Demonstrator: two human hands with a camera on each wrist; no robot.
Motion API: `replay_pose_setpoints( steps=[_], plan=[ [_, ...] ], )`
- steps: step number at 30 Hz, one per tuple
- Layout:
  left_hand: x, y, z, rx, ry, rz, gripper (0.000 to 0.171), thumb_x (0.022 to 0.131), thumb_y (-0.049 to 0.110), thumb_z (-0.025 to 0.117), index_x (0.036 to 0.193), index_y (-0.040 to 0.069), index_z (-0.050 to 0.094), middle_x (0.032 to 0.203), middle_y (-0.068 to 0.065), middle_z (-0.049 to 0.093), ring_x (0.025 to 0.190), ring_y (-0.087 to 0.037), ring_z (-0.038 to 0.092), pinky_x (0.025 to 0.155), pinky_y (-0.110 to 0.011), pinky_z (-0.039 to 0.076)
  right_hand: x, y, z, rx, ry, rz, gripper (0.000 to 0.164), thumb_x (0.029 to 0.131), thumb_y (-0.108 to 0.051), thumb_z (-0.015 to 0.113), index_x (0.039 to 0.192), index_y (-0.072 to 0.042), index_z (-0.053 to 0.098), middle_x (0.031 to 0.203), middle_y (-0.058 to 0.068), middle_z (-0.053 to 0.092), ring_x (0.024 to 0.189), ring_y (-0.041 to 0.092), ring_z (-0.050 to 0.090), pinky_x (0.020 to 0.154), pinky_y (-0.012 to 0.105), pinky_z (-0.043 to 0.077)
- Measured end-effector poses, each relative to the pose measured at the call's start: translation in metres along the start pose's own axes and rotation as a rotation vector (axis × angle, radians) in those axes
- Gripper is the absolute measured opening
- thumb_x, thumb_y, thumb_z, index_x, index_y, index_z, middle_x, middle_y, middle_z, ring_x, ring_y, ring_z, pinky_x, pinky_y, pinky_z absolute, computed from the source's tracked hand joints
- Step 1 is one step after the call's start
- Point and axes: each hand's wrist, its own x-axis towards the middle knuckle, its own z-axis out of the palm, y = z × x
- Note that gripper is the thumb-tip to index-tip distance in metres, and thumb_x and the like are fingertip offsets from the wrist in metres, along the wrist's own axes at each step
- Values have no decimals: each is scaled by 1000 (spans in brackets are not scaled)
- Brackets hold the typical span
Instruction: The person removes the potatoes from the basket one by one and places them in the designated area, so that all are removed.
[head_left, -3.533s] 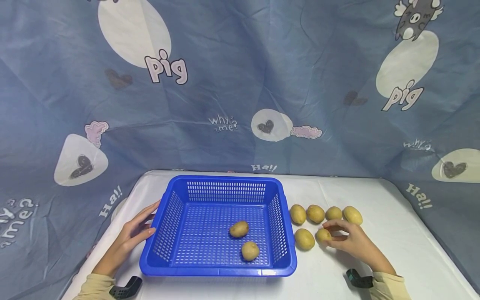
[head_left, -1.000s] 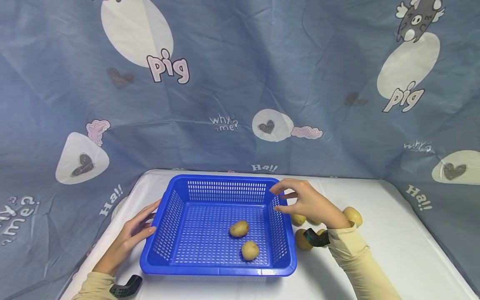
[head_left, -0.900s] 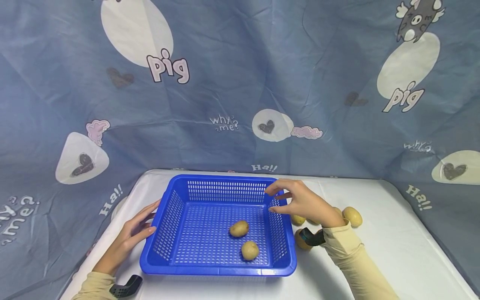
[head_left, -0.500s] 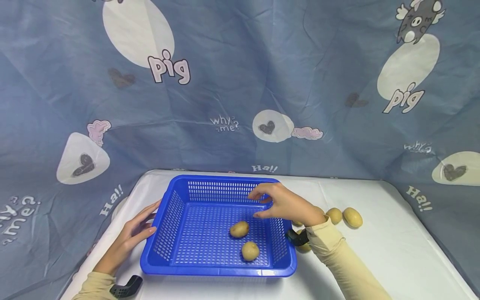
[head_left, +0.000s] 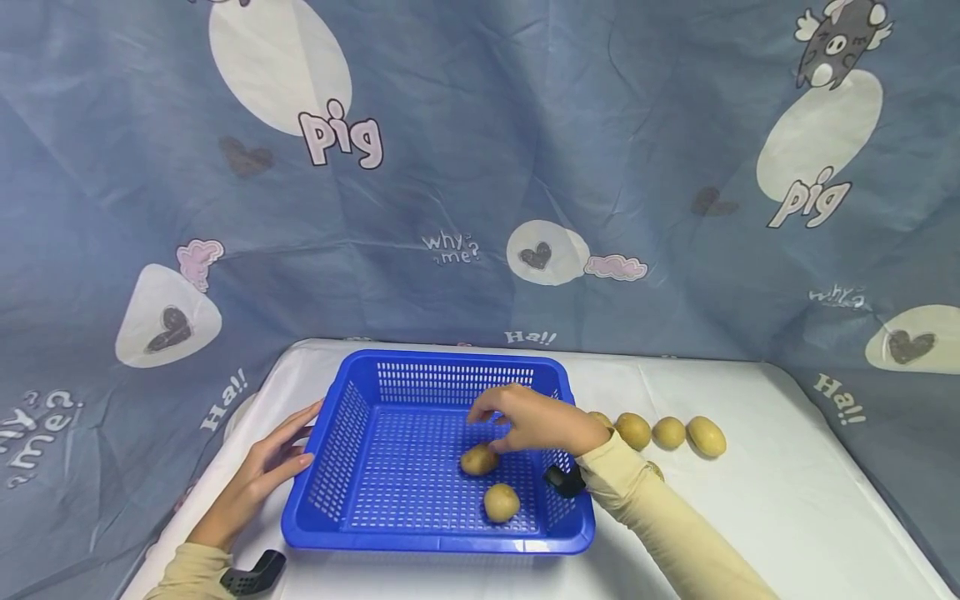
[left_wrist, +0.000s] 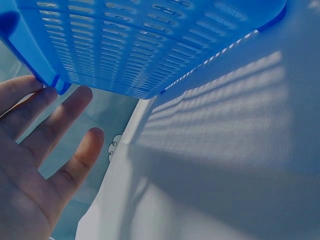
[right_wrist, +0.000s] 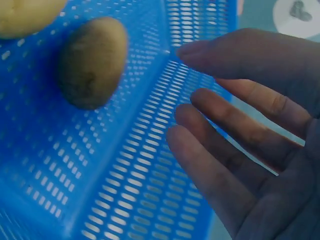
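Note:
A blue plastic basket (head_left: 442, 543) with slotted walls holds an oval potato (head_left: 478, 460) and a rounder potato (head_left: 502, 502) in its right half. Over the oval one hovers my right hand (head_left: 536, 421), thumb apart from the curved fingers. In the right wrist view a gap separates this hand (right_wrist: 270, 170) from the potato (right_wrist: 94, 64), and nothing lies between its fingers. At the basket's left rim my left hand (head_left: 262, 475) touches with spread fingertips. The left wrist view shows those fingers (left_wrist: 82, 157) nearly straight beside the basket wall (left_wrist: 135, 50).
Several potatoes lie on the white-covered table right of the basket, among them a middle potato (head_left: 633, 431), a small round potato (head_left: 669, 432) and an outer potato (head_left: 707, 437). My right sleeve (head_left: 660, 508) partly hides others. A blue printed cloth (head_left: 450, 167) hangs behind.
My right hand was at a small potato on the table, then moved left over the rim without it and lowered into the basket. The left hand and the potatoes have stayed put.

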Motion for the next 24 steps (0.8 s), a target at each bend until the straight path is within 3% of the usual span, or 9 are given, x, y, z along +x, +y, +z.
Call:
replay_pose_setpoints(
  steps=[11, 16, 24],
  plan=[
    [1, 3, 1, 2, -12, -13, 64, 101, 3, 52, 162, 13, 35, 165, -5, 40, 133, 5, 50, 104, -11, 42, 8, 2, 18, -5, -117, 8, 34, 85, -3, 81, 119, -3, 73, 121, 10, 75, 115, 25, 70, 102, 35, 57],
    [1, 2, 0, 9, -5, -24, 64, 101, 4, 52, 162, 14, 35, 164, 1, 41, 133, 5, 50, 103, -10, 41, 10, 5, 20, -8, -139, 27, 31, 86, -2, 79, 116, -6, 74, 117, 6, 76, 112, 19, 71, 102, 30, 56],
    [0, 1, 0, 0, -1, -5, 64, 100, 2, 52, 161, 11, 35, 163, 8, 41, 133, 5, 51, 103, -9, 41, 12, 9, 23, -82, -133, 76, 27, 88, -19, 81, 114, -12, 76, 102, -2, 77, 92, 7, 68, 85, 19, 54]
  ],
)
